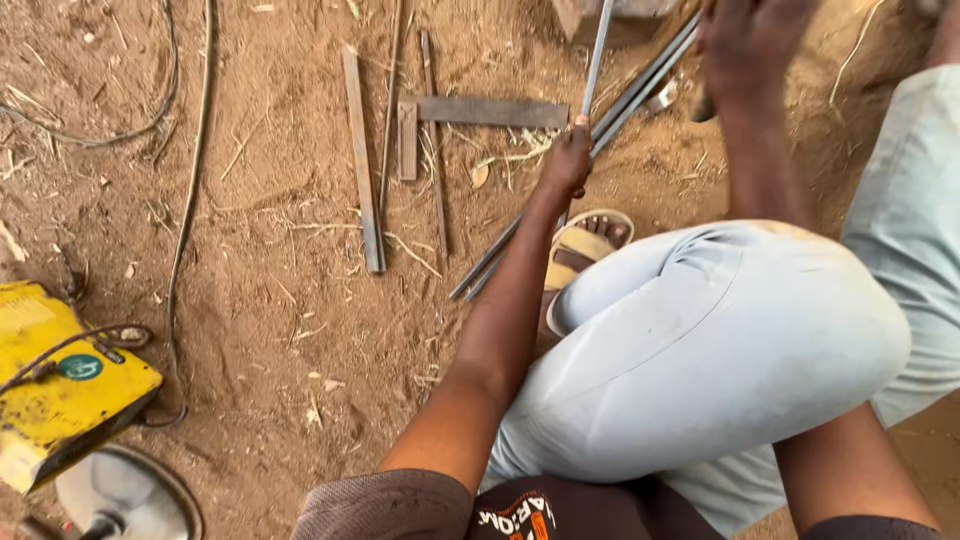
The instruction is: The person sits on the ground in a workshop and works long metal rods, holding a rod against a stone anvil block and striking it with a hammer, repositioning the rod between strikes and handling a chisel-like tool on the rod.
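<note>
From the head camera, the left hand (pixel 568 160) was clenched around a thin steel rod (pixel 596 55) that rose from the fist toward the top edge, over longer metal bars (pixel 640 85) lying slantwise on the sandy ground (pixel 270 300). The left arm stretched straight out past the bent knee. The right hand (pixel 750 45) was raised, fingers curled down; what it gripped I could not tell. A steel square (pixel 480 112) lay just left, a yellow welding machine (pixel 60 385) well apart.
</note>
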